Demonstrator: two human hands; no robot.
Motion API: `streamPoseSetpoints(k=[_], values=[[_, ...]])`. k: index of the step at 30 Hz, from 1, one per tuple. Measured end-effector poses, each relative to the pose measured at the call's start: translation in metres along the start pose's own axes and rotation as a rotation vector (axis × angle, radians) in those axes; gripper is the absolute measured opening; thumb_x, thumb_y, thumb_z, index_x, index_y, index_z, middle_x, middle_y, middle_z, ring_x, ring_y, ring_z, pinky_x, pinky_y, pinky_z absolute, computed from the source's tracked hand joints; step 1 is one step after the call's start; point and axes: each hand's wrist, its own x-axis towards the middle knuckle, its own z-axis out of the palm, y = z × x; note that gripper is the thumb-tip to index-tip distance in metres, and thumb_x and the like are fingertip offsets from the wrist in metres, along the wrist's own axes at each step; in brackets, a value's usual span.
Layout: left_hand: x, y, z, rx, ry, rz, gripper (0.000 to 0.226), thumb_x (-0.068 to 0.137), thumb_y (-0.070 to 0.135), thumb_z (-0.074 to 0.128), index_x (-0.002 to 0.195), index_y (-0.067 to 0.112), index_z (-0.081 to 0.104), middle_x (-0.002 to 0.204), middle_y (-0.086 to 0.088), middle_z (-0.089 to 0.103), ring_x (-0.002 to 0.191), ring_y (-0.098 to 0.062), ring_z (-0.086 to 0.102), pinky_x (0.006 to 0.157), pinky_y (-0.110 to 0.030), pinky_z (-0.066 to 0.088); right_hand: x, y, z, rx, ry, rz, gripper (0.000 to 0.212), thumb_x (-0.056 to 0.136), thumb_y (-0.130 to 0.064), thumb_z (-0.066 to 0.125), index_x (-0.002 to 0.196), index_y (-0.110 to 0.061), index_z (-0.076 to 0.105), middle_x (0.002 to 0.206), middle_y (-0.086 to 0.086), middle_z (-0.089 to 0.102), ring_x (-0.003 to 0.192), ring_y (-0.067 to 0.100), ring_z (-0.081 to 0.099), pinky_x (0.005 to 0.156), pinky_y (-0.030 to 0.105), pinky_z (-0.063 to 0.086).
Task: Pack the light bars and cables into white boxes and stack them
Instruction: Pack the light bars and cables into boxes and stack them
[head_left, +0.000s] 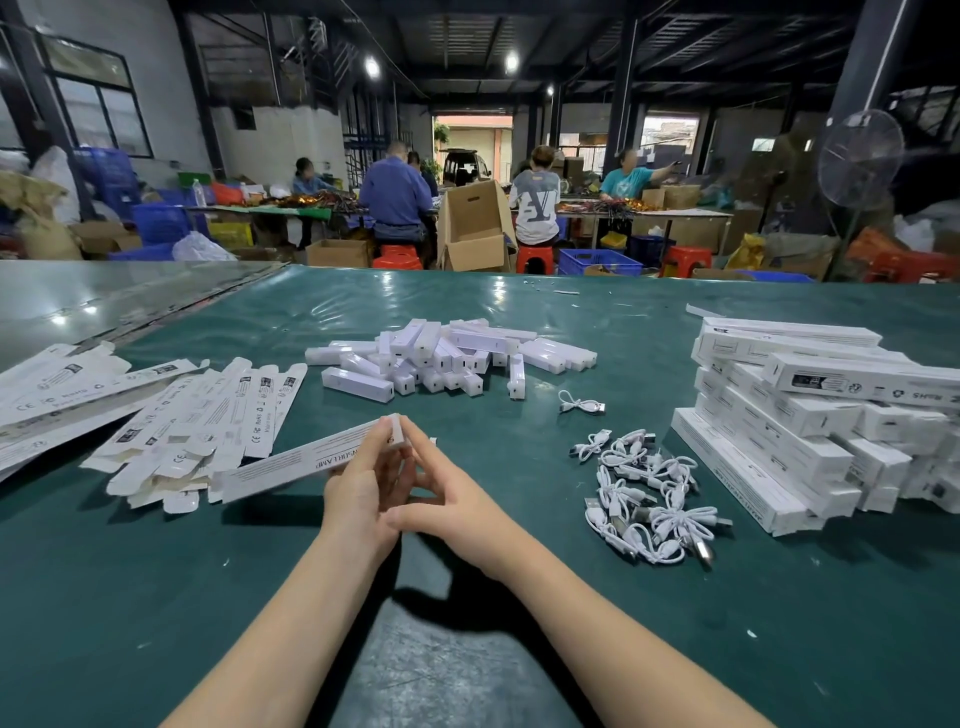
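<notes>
Long white cardboard box (301, 462) at centre, end pinched by curled fingers of left hand (358, 491) and right hand (451, 498); packed box stack (779, 415) at right, white plastic light bars (447, 353) and coiled white cables (644, 493) yet unpacked.

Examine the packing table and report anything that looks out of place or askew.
One cable lies alone, apart from the cable pile. The stack of packed boxes is uneven, its boxes at differing angles.
</notes>
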Motion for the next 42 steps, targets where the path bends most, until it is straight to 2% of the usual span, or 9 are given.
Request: streamPoseSetpoints(k=[6, 12, 17, 19, 22, 26, 35, 39, 42], values=[[-0.004, 0.003, 0.003, -0.054, 0.002, -0.017, 0.019, 0.083, 0.015, 0.067, 0.070, 0.007, 0.056, 0.044, 0.001, 0.057, 0.041, -0.005, 0.057, 0.045, -0.015, 0.050, 0.000, 0.001, 0.001, -0.003, 0.077, -0.031, 0.079, 0.081, 0.007, 0.057, 0.142, -0.033, 0.027, 0.140, 0.003, 0.040, 0.121, 0.017, 0.049, 0.102, 0.034, 0.043], [-0.005, 0.002, 0.001, -0.041, 0.010, 0.042, 0.015, 0.083, 0.004, 0.065, 0.071, 0.002, 0.057, 0.046, -0.001, 0.058, 0.045, -0.007, 0.058, 0.048, -0.017, 0.052, -0.001, 0.001, -0.003, -0.066, 0.105, -0.060, 0.076, 0.077, 0.014, 0.044, 0.140, -0.028, 0.034, 0.116, -0.003, 0.050, 0.090, 0.006, 0.052, 0.070, 0.008, 0.042], [-0.009, 0.000, 0.000, 0.149, 0.021, 0.126, 0.011, 0.082, 0.004, 0.066, 0.073, 0.003, 0.059, 0.048, 0.001, 0.059, 0.046, -0.011, 0.058, 0.039, -0.020, 0.047, 0.001, 0.007, 0.000, -0.240, 0.115, -0.115, 0.050, 0.082, -0.007, 0.056, 0.128, -0.021, 0.043, 0.120, -0.002, 0.045, 0.092, 0.002, 0.048, 0.075, 0.016, 0.042], [-0.009, 0.003, -0.002, 0.360, -0.079, 0.190, 0.007, 0.082, 0.003, 0.065, 0.083, 0.006, 0.059, 0.066, -0.002, 0.065, 0.059, -0.012, 0.061, 0.046, -0.022, 0.048, 0.003, 0.005, -0.007, -0.091, 0.231, -0.066, 0.019, 0.086, -0.014, 0.058, 0.099, -0.022, 0.047, 0.098, -0.004, 0.052, 0.068, 0.003, 0.051, 0.058, 0.014, 0.039], [-0.008, 0.004, -0.005, 0.646, -0.192, 0.257, 0.014, 0.085, 0.015, 0.066, 0.087, 0.016, 0.053, 0.074, 0.001, 0.061, 0.059, -0.007, 0.055, 0.053, -0.022, 0.043, 0.004, 0.008, -0.024, 0.170, 0.313, 0.005, 0.014, 0.089, -0.012, 0.058, 0.092, -0.020, 0.047, 0.081, -0.005, 0.049, 0.050, 0.005, 0.046, 0.047, 0.016, 0.037], [-0.008, 0.002, -0.005, 0.825, -0.279, 0.247, 0.024, 0.092, 0.035, 0.053, 0.086, 0.012, 0.051, 0.058, 0.002, 0.051, 0.040, -0.004, 0.042, 0.040, -0.018, 0.036, 0.001, 0.008, -0.030, 0.294, 0.189, 0.049, 0.010, 0.087, -0.003, 0.059, 0.081, -0.010, 0.058, 0.067, 0.000, 0.055, 0.044, 0.004, 0.047, 0.044, 0.017, 0.042], [-0.008, -0.001, -0.005, 0.959, -0.282, 0.336, 0.024, 0.093, 0.042, 0.044, 0.088, 0.019, 0.047, 0.083, -0.003, 0.057, 0.067, -0.016, 0.061, 0.052, -0.028, 0.051, 0.003, 0.001, -0.042, 0.592, -0.054, 0.324, 0.011, 0.089, 0.000, 0.054, 0.081, -0.002, 0.061, 0.065, 0.004, 0.066, 0.051, 0.007, 0.057, 0.053, 0.018, 0.050], [-0.007, -0.005, -0.007, 0.992, -0.297, 0.379, 0.016, 0.096, 0.039, 0.039, 0.090, 0.027, 0.048, 0.086, -0.001, 0.055, 0.064, -0.018, 0.057, 0.054, -0.031, 0.049, 0.007, -0.010, -0.056, 0.813, 0.255, 0.335, 0.013, 0.089, 0.000, 0.051, 0.078, -0.001, 0.057, 0.065, 0.006, 0.056, 0.051, 0.008, 0.047, 0.040, 0.010, 0.039], [-0.006, -0.006, -0.008, 1.015, -0.307, 0.394, 0.013, 0.096, 0.040, 0.038, 0.089, 0.034, 0.047, 0.089, 0.002, 0.057, 0.062, -0.022, 0.058, 0.062, -0.035, 0.051, 0.009, -0.028, -0.080, 0.951, 0.556, 0.140, 0.015, 0.091, -0.004, 0.050, 0.077, -0.003, 0.055, 0.049, 0.002, 0.061, 0.039, 0.008, 0.052, 0.039, 0.016, 0.046]])
